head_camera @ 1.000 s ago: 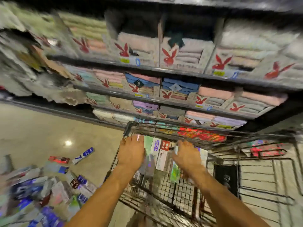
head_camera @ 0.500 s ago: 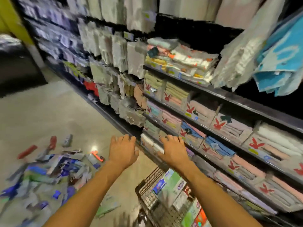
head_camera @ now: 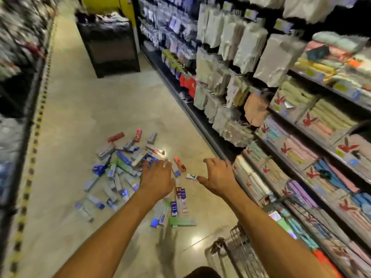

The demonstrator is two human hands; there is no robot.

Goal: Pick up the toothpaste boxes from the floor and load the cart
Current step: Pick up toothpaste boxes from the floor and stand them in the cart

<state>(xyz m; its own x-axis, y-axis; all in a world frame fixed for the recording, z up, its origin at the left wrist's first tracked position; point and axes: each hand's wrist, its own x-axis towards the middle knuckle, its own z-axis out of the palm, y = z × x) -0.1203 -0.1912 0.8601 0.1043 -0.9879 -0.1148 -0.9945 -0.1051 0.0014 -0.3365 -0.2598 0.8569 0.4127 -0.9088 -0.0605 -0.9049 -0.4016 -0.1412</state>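
Note:
A scattered pile of toothpaste boxes [head_camera: 124, 169] in blue, grey, green and red lies on the beige floor ahead of me. My left hand [head_camera: 156, 179] reaches out over the pile's right side, fingers spread, holding nothing. My right hand [head_camera: 218, 177] is stretched forward beside it, open and empty, above the floor near the shelf base. The wire cart [head_camera: 239, 251] shows only at the bottom right, under my right forearm, with a few boxes [head_camera: 281, 221] in it.
Shelves of folded towels [head_camera: 313, 137] and hanging packets [head_camera: 247, 49] run along the right. A dark display bin [head_camera: 110, 47] stands up the aisle. Another shelf [head_camera: 14, 77] lines the left, with a yellow-black strip [head_camera: 34, 141] on the floor.
Both hands left the cart and swung left. My view turned from the towel shelves toward the aisle, so the pile on the floor now lies directly under my outstretched hands.

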